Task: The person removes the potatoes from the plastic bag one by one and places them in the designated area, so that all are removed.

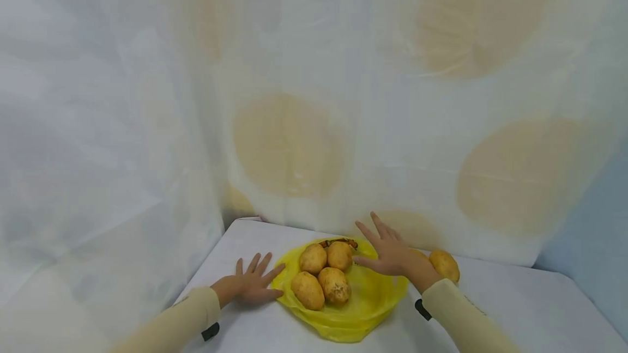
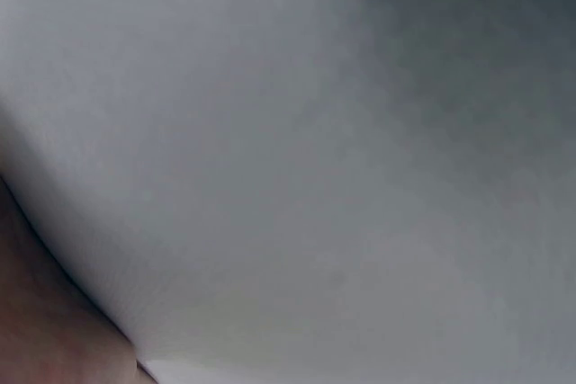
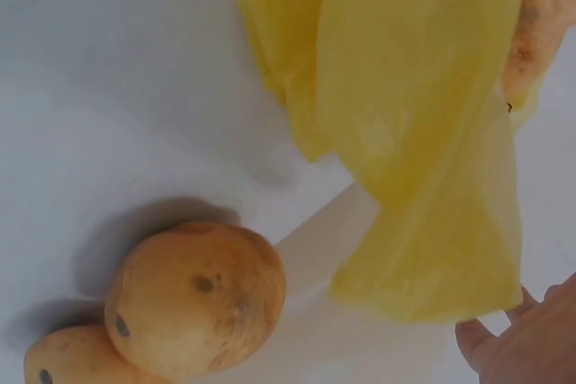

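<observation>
A thin yellow plastic bag (image 1: 368, 301) lies spread on the white table, with several potatoes (image 1: 335, 286) grouped on its left half. My left hand (image 1: 251, 285) rests palm down on the table with its fingers spread, fingertips right at the bag's left edge. Over the bag's far right side, my right hand (image 1: 390, 255) stretches out with fingers apart and nothing gripped. In the right wrist view, that hand's fingertips are close to a hanging fold of the bag. Skin of the left hand (image 2: 54, 312) fills only a corner of the left wrist view.
Beyond my right forearm, two more potatoes lie on the table, one (image 1: 444, 266) plain in the head view and the other mostly hidden. A patterned orange strip (image 1: 350, 243) shows at the bag's far edge. White sheeting (image 1: 392, 151) with tan circles stands behind the table (image 1: 520, 298).
</observation>
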`<state>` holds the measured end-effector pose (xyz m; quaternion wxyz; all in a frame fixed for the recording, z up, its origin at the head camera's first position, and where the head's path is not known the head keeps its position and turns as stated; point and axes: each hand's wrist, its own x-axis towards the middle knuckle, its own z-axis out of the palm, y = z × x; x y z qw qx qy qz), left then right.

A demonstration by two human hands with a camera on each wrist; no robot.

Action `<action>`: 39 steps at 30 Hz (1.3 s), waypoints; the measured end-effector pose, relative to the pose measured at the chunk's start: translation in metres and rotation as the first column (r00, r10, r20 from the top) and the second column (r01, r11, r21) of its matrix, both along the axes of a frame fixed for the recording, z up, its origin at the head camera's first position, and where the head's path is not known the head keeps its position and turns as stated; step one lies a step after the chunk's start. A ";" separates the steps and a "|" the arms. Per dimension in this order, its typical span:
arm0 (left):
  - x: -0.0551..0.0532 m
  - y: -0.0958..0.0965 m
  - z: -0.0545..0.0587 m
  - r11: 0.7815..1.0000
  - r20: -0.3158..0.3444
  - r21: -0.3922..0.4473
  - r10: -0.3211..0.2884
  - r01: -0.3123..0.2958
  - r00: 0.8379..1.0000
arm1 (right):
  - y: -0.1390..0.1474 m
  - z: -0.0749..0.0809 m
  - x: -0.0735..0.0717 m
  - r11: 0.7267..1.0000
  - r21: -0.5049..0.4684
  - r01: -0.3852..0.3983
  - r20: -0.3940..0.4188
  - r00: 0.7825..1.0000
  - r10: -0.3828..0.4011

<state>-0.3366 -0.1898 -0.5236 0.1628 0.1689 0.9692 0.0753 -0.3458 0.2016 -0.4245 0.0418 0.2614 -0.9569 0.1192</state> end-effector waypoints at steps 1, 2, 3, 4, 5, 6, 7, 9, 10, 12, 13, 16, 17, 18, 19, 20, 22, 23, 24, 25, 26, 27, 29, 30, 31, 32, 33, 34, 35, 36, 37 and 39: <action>-0.001 0.000 0.000 1.000 -0.002 0.000 0.001 -0.001 1.000 | -0.001 -0.001 0.000 1.000 -0.010 -0.005 -0.008 1.000 0.005; -0.002 0.001 0.000 1.000 -0.009 0.002 0.003 -0.003 1.000 | -0.002 -0.002 0.000 1.000 -0.020 -0.011 -0.020 1.000 0.010; -0.003 0.001 0.001 1.000 -0.012 0.002 0.009 -0.009 1.000 | -0.004 -0.002 0.000 0.999 -0.031 -0.015 -0.024 1.000 0.014; -0.003 0.002 0.003 1.000 -0.008 -0.003 0.011 -0.011 1.000 | -0.005 -0.003 0.000 0.999 -0.034 -0.017 -0.028 0.999 0.016; -0.003 0.002 0.005 1.000 -0.001 -0.011 0.010 -0.010 1.000 | -0.007 -0.004 -0.001 0.999 -0.039 -0.022 -0.032 0.999 0.021; -0.003 0.002 0.008 1.000 0.001 -0.016 0.012 -0.012 1.000 | -0.009 -0.005 -0.002 0.999 -0.042 -0.026 -0.032 0.999 0.024; -0.003 0.002 0.011 1.000 0.005 -0.019 0.013 -0.013 1.000 | -0.010 -0.006 -0.002 0.999 -0.043 -0.027 -0.034 0.999 0.025; -0.002 0.003 0.016 1.000 0.016 -0.023 0.012 -0.012 1.000 | -0.012 -0.008 -0.003 0.999 -0.044 -0.027 -0.028 0.999 0.026; -0.001 0.004 0.017 1.000 0.019 -0.024 0.011 -0.010 1.000 | -0.013 -0.009 -0.003 0.999 -0.043 -0.027 -0.026 0.999 0.026; -0.001 0.004 0.017 1.000 0.013 -0.017 0.018 -0.017 1.000 | -0.015 -0.010 -0.002 0.999 -0.044 -0.028 -0.014 1.000 0.028; -0.002 0.004 0.015 1.000 0.011 -0.018 0.017 -0.017 1.000 | -0.016 -0.010 -0.002 0.998 -0.047 -0.029 -0.007 1.000 0.029; -0.007 0.002 0.007 1.000 -0.009 -0.014 0.019 -0.019 1.000 | -0.018 -0.011 0.000 0.998 -0.053 -0.043 0.010 0.999 0.044; -0.008 0.001 0.005 1.000 -0.017 -0.013 0.020 -0.020 1.000 | -0.018 -0.012 0.001 0.997 -0.051 -0.049 0.015 0.999 0.050; -0.009 0.001 0.004 1.000 -0.020 -0.018 0.018 -0.019 1.000 | -0.019 -0.011 0.002 0.997 -0.057 -0.059 0.020 0.998 0.060; -0.008 0.001 0.005 1.000 -0.020 -0.023 0.017 -0.018 1.000 | -0.020 -0.011 0.003 0.996 -0.057 -0.068 0.028 0.997 0.069; -0.007 0.001 0.007 1.000 -0.015 -0.022 0.015 -0.016 1.000 | -0.021 -0.012 0.005 0.995 -0.057 -0.078 0.031 0.996 0.080; -0.003 0.003 0.013 1.000 -0.006 -0.025 0.016 -0.016 1.000 | -0.023 -0.012 0.008 0.994 -0.057 -0.094 0.038 0.995 0.096; -0.001 0.003 0.016 1.000 0.002 -0.026 0.016 -0.016 1.000 | -0.024 -0.012 0.009 0.993 -0.056 -0.100 0.036 0.994 0.102; 0.000 0.004 0.018 1.000 0.010 -0.026 0.014 -0.014 1.000 | -0.025 -0.013 0.010 0.993 -0.058 -0.107 0.036 0.993 0.109; 0.001 0.004 0.020 1.000 0.013 -0.025 0.014 -0.014 1.000 | -0.026 -0.014 0.010 0.992 -0.051 -0.111 0.030 0.993 0.113; 0.000 0.004 0.021 1.000 0.019 -0.025 0.014 -0.013 1.000 | -0.027 -0.015 0.011 0.992 -0.050 -0.118 0.025 0.992 0.120; 0.000 0.004 0.021 0.999 0.020 -0.028 0.017 -0.017 1.000 | -0.029 -0.016 0.012 0.991 -0.047 -0.124 0.022 0.992 0.125; -0.003 0.004 0.018 0.999 0.024 -0.032 0.020 -0.020 1.000 | -0.032 -0.017 0.014 0.989 -0.051 -0.141 0.024 0.990 0.142; -0.005 0.004 0.016 0.999 0.024 -0.033 0.022 -0.021 0.999 | -0.034 -0.018 0.015 0.987 -0.052 -0.151 0.030 0.988 0.153; -0.006 0.004 0.014 0.999 0.023 -0.036 0.025 -0.024 0.999 | -0.036 -0.019 0.016 0.986 -0.048 -0.159 0.041 0.986 0.161; -0.007 0.003 0.012 0.999 0.024 -0.037 0.027 -0.026 0.999 | -0.038 -0.020 0.017 0.985 -0.043 -0.169 0.049 0.984 0.171; -0.008 0.003 0.010 0.999 0.020 -0.037 0.031 -0.030 0.999 | -0.039 -0.020 0.018 0.983 -0.040 -0.177 0.055 0.982 0.179; -0.008 0.003 0.009 0.999 0.018 -0.038 0.032 -0.031 0.999 | -0.041 -0.020 0.020 0.982 -0.038 -0.185 0.060 0.980 0.187; -0.008 0.003 0.009 0.999 0.015 -0.036 0.033 -0.033 0.999 | -0.042 -0.021 0.021 0.981 -0.033 -0.192 0.057 0.979 0.193; -0.007 0.003 0.010 0.999 0.019 -0.039 0.033 -0.032 0.999 | -0.043 -0.021 0.022 0.980 -0.030 -0.195 0.060 0.979 0.196; -0.006 0.003 0.011 0.999 0.026 -0.041 0.029 -0.028 0.999 | -0.044 -0.022 0.023 0.980 -0.024 -0.198 0.060 0.978 0.199; -0.003 0.003 0.016 0.999 0.029 -0.044 0.031 -0.030 0.999 | -0.045 -0.022 0.025 0.979 -0.027 -0.202 0.066 0.977 0.204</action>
